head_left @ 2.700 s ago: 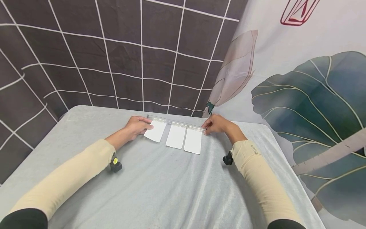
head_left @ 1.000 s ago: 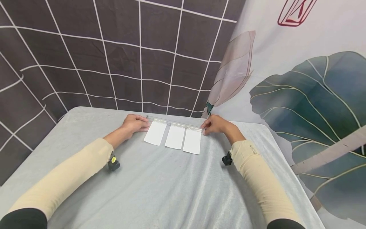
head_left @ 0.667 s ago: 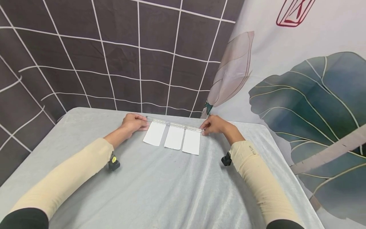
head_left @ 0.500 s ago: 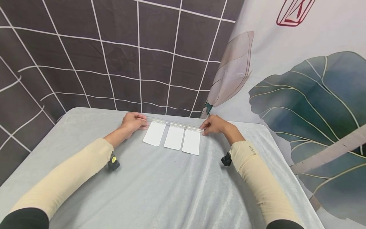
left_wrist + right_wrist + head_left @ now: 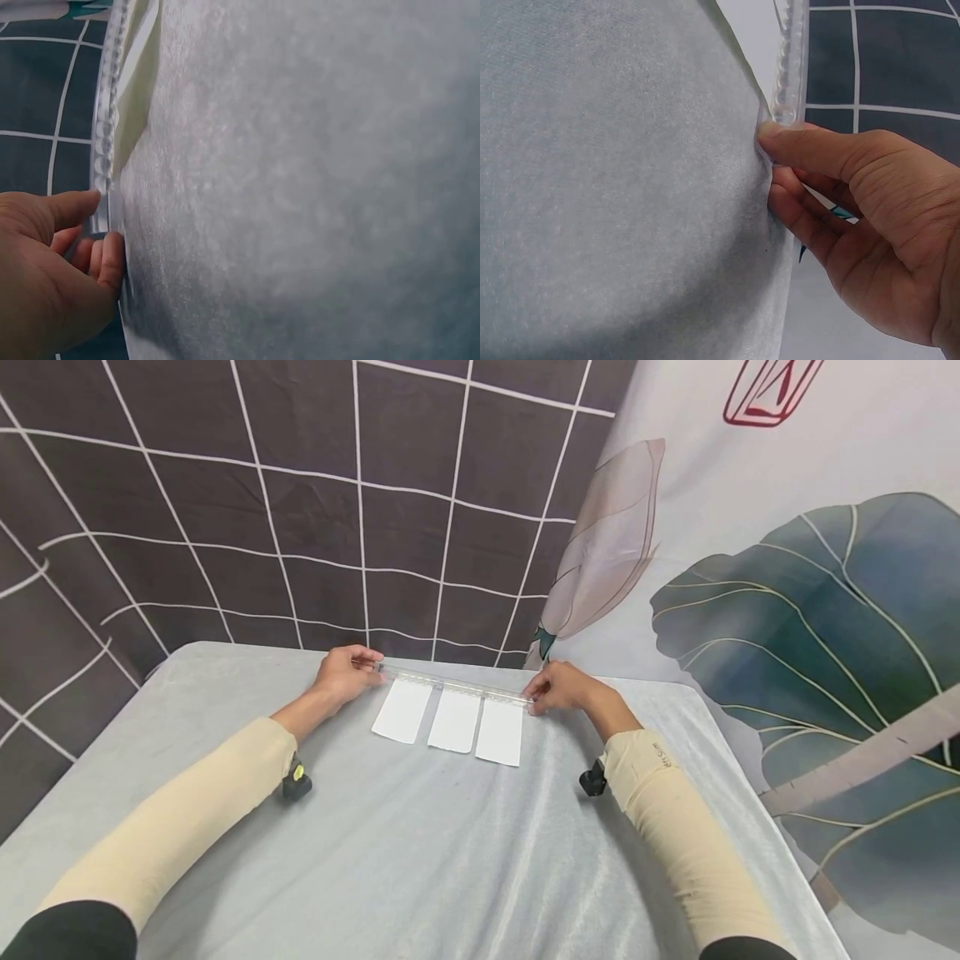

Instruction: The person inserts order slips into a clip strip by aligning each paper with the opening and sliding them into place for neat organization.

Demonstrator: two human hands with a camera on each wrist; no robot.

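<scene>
A long clear plastic strip [image 5: 465, 687] with a bumpy row along it lies near the far edge of the table. Three white paper pieces, left [image 5: 402, 711], middle [image 5: 455, 721] and right [image 5: 499, 732], run from its near side toward me. My left hand [image 5: 345, 677] holds the strip's left end between thumb and fingers; in the left wrist view its thumb [image 5: 79, 206] lies against the strip. At the other end my right hand [image 5: 558, 687] pinches the strip's corner, thumb [image 5: 802, 146] on top, beside the right paper. Its other fingers curl below.
A pale grey cloth [image 5: 420, 860] with soft folds covers the table. Behind it hangs a dark curtain [image 5: 300, 510] with a white grid. To the right is a white curtain [image 5: 720, 493] printed with large leaves.
My left hand has slid left off the left paper to the strip's end, its fingers spreading there. The right hand keeps its pinch. Strip and papers sit slightly further left in view.
</scene>
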